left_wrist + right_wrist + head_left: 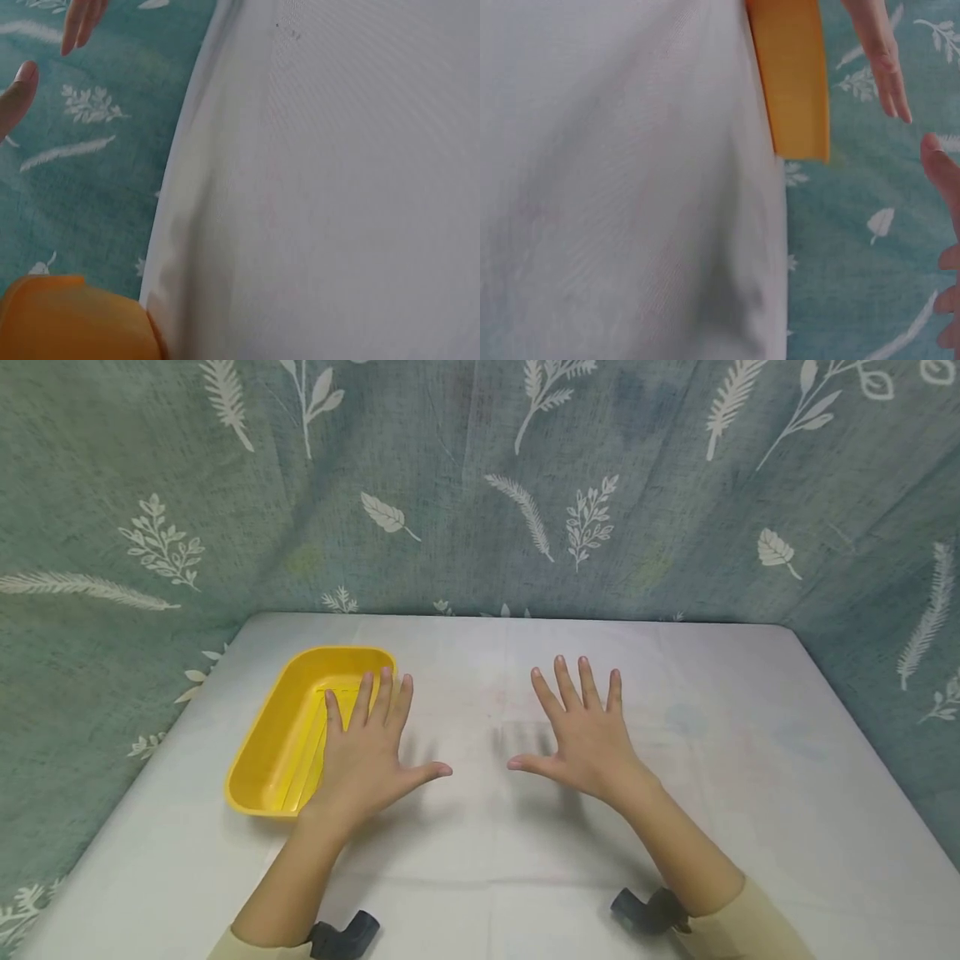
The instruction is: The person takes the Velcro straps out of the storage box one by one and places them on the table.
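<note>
Both hands hover over the white table with fingers spread wide and nothing held. In the head view the left hand (360,768) overlaps the right side of a yellow plastic tray (255,752), its thumb pointing right. The right hand (592,743) is across from it, right of the table's middle, thumb pointing left. In the left wrist view a thumb (19,97) and other fingertips show at the upper left, with part of the tray (75,322) at the bottom. The right wrist view has the right hand's thumb (937,161) at the right edge and the tray (791,82) at the top.
A white cloth (487,852) covers the table. Behind and beside it hangs a green-blue curtain (450,485) with white leaf prints. Each wrist wears a black camera mount, one on the left (345,935) and one on the right (648,910), below the light sleeves' cuffs.
</note>
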Demonstrator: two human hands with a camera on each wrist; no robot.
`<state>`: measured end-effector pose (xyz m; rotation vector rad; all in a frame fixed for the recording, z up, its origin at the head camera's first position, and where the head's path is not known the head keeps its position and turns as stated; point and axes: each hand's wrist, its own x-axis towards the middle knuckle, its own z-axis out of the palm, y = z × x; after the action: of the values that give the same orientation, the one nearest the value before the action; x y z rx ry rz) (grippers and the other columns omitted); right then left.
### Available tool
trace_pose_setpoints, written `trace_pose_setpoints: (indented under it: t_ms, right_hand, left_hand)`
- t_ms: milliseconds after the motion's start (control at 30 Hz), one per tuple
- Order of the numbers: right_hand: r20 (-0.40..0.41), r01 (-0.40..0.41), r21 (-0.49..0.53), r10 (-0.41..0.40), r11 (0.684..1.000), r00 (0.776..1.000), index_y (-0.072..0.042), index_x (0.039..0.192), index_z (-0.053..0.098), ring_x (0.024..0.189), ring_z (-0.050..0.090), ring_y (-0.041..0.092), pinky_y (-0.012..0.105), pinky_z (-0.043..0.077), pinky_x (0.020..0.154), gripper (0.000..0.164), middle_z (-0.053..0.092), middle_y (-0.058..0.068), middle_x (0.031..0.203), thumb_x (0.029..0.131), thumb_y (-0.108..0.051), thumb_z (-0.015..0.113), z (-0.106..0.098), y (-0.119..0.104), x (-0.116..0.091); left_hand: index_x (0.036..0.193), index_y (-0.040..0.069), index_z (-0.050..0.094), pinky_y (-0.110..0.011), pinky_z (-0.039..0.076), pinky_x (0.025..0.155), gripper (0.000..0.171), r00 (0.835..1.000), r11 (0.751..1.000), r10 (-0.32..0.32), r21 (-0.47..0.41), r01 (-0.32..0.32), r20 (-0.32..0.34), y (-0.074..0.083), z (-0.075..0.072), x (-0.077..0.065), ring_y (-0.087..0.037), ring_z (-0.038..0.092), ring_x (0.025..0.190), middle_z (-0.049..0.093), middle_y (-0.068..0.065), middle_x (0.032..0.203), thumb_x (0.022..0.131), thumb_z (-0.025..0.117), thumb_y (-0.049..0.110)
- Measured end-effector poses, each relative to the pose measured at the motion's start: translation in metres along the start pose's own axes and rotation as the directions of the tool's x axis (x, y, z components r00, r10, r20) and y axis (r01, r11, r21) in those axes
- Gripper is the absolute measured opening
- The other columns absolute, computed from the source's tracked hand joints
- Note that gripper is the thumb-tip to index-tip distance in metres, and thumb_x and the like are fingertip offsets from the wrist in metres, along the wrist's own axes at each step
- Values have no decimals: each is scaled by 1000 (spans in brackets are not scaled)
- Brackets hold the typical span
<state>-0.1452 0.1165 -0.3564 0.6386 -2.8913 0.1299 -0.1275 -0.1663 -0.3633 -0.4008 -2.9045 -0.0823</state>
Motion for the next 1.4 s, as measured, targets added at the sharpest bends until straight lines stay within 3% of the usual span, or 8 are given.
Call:
trace_pose_setpoints:
  t_ms: [233,600,1067,1400]
  right_hand:
    - [-2,31,9,-31,999,1000,-21,153,11,144,0,40,67,-5,109,107,7,15,158,74,-84,43,-2,-13,7]
    - [-14,63,21,-63,998,998,-22,154,10,144,0,39,67,-5,109,107,6,13,159,73,-85,42,0,-34,20]
    - [-28,127,34,-126,991,992,-22,153,12,145,1,38,67,-2,109,104,9,13,159,75,-83,42,2,-63,35]
    - [3,151,67,-151,986,988,-24,154,8,145,1,37,66,-4,109,103,8,12,159,76,-84,38,9,-86,44]
  left_hand:
    - [153,15,7,-60,-17,109,116,1000,1000,-17,26,17,-9,-13,-8,-9,-31,-3,146,7,-15,158,70,50,83]
    - [153,17,2,-59,-20,108,113,998,998,-58,40,57,6,-34,-12,-20,-31,-9,145,1,-16,158,73,47,82]
    - [153,15,-1,-66,-16,106,114,996,994,-91,65,91,4,-70,-19,-38,-36,-3,145,-1,-18,158,74,50,80]
    - [152,9,-1,-69,-15,104,114,987,987,-160,-20,161,33,-101,-16,-61,-41,-4,143,-3,-22,156,77,55,73]
